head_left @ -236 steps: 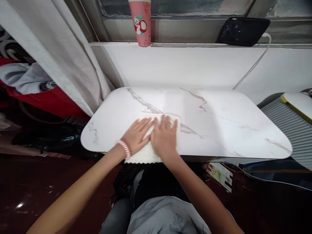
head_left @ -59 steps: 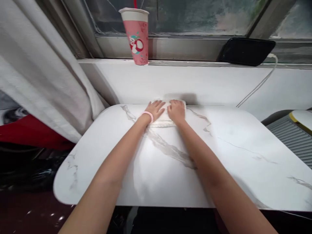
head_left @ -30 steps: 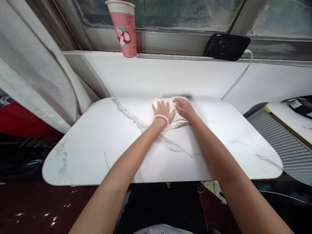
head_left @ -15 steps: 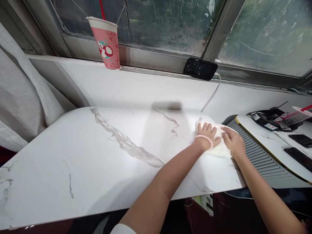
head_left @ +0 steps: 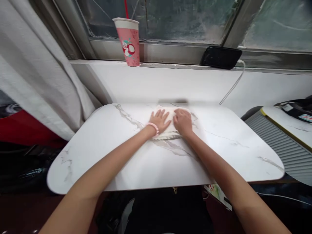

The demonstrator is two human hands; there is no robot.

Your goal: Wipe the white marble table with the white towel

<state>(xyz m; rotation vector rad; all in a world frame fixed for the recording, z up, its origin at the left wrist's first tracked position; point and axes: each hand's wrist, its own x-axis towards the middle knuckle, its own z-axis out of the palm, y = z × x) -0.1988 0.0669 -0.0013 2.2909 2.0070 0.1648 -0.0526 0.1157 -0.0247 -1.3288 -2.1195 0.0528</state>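
A white cloth [head_left: 168, 134] with a scalloped edge lies flat on a white marble-patterned tabletop [head_left: 136, 162]. My left hand [head_left: 159, 122], with a pink coiled band at the wrist, rests palm down on the cloth's left part with its fingers spread. On the right part of the cloth, my right hand [head_left: 182, 122] has its fingers curled and pressed onto the fabric; motion blurs it slightly. The cloth's middle shows between the two hands, and parts of it are hidden beneath them.
On the window ledge stand a pink paper cup [head_left: 129, 45] with a red straw and a black phone [head_left: 221, 58] with a white cable [head_left: 232, 86]. A grey curtain [head_left: 56, 65] hangs left. A ribbed grey surface [head_left: 275, 136] adjoins at right, with a black strapped item [head_left: 297, 110] beyond.
Both hands and the cloth have moved left, from the tabletop's right end to its middle. The view has turned left. My right hand's fingers look more curled.
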